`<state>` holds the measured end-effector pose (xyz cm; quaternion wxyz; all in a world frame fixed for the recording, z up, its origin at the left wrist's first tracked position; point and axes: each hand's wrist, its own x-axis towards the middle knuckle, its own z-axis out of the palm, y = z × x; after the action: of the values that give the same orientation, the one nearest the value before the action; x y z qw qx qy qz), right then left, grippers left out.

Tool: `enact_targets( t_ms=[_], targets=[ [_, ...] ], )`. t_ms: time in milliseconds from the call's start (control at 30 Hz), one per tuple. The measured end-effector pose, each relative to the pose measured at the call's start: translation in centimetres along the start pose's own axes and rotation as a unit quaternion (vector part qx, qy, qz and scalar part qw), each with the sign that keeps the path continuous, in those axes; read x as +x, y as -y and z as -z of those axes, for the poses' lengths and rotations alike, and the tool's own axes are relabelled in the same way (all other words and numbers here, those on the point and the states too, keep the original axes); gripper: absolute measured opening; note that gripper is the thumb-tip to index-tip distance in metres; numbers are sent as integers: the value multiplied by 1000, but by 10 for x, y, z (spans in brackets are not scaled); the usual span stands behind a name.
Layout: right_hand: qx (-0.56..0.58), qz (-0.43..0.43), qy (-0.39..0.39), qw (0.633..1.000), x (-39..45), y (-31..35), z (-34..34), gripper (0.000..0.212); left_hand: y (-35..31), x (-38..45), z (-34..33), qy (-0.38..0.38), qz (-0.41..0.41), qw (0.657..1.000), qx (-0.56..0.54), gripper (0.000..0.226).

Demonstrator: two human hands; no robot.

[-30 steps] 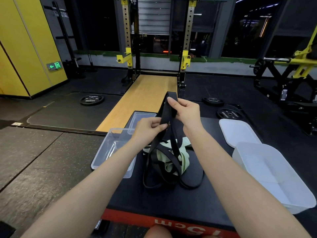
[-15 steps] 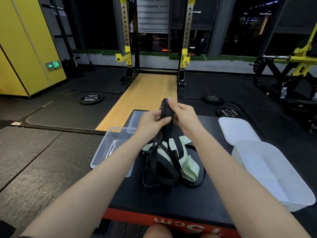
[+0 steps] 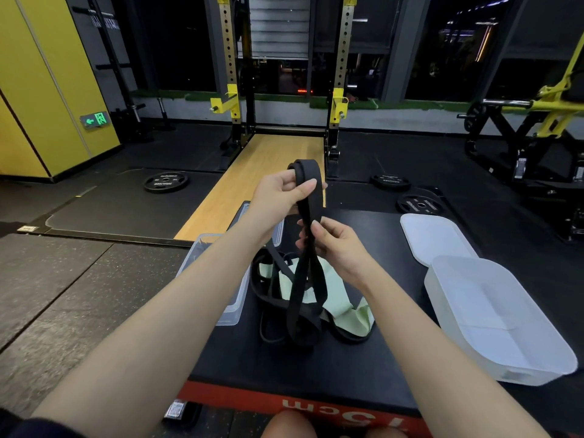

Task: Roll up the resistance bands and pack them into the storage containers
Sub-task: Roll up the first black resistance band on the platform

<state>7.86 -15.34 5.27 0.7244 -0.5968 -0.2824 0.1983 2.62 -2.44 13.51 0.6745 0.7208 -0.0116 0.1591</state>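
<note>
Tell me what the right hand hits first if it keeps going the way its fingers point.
The right hand points left, pinching the black band; past that strand, probably the left forearm, though depth is unclear.

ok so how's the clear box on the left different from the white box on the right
The clear box is see-through, and a forearm covers much of it; the white box is frosted and fully in view. The clear box hangs partly off the black platform's left edge; the white box sits at its right edge. Both are open-topped, rectangular and look empty where visible.
</note>
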Motion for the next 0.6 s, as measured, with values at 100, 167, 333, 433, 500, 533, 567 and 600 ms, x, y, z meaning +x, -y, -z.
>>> enact_targets(
  t_ms=[100,167,333,433,500,533,567,600],
  targets=[
    [9,19,-26,999,-1,6,3,15,-4,3,-3,14,1,1000,-6,17],
    [0,16,-33,999,-2,9,6,20,-4,4,-5,23,1,1000,-9,19],
    [-94,48,-129,986,-8,7,19,42,0,3,-11,70,-9,997,22,25],
    [-139,50,-144,978,-10,8,34,85,0,4,-16,94,-18,994,47,27],
    [-164,28,-103,981,-9,11,41,103,-5,5,-21,117,-34,991,63,27],
    [-168,21,-84,982,-8,13,42,110,-7,6,-24,131,-46,987,75,28],
    [-164,24,-64,984,-7,15,43,114,-9,7,-27,145,-58,984,90,29],
    [-153,33,-47,987,-6,17,43,113,-11,8,-30,156,-72,979,106,29]
  ],
)
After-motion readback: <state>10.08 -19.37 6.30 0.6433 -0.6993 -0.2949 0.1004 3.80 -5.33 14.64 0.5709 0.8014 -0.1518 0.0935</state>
